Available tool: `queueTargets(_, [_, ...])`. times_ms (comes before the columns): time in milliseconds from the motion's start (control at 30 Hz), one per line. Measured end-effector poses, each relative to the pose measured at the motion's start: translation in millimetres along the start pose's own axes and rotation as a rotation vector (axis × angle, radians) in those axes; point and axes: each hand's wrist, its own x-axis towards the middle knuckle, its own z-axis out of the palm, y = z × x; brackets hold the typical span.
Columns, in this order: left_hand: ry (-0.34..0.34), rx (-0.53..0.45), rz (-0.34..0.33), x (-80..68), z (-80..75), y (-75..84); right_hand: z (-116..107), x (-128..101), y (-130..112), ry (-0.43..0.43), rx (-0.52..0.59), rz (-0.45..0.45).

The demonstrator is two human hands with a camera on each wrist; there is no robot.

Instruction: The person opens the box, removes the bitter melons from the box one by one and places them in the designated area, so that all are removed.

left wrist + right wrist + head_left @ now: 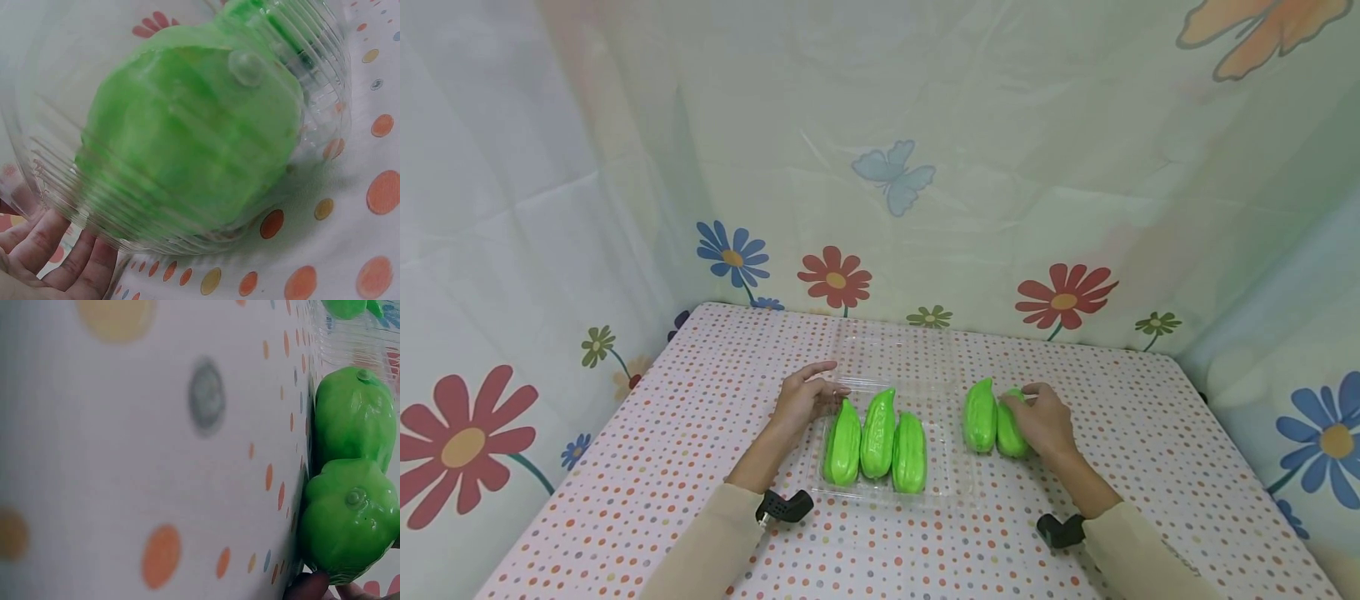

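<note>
My right hand [1043, 421] grips the rightmost green toy bitter melon [1011, 432] by its side, its fingers curled over the top. In the right wrist view, fingertips [309, 586] show low against that ridged, shiny melon [350, 519]. A second bitter melon [980, 417] lies close along its left. Three more, among them a middle bitter melon [878, 433], lie side by side in a clear plastic clamshell box [947, 483]. My left hand [801, 404] is at the box's left side; in the left wrist view its loosely extended fingers [40, 240] touch the ribbed outer wall.
The box's clear lid [895, 354] lies folded back toward the rear. A dotted cloth [715, 392] covers the table, and a flower-printed curtain [977, 225] hangs behind it and at the sides. Each wrist wears a black camera [786, 506].
</note>
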Motion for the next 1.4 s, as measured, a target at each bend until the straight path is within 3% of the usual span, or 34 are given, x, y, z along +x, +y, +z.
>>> queueTargets(900, [0.005,0.010,-0.003,-0.9,-1.1,-0.3,0,0,1,-0.013,0.008,0.005])
queueTargets(1400, [0.011,0.010,0.000,-1.9,0.4,0.3,-12,2,-6,0.068,0.066,0.061])
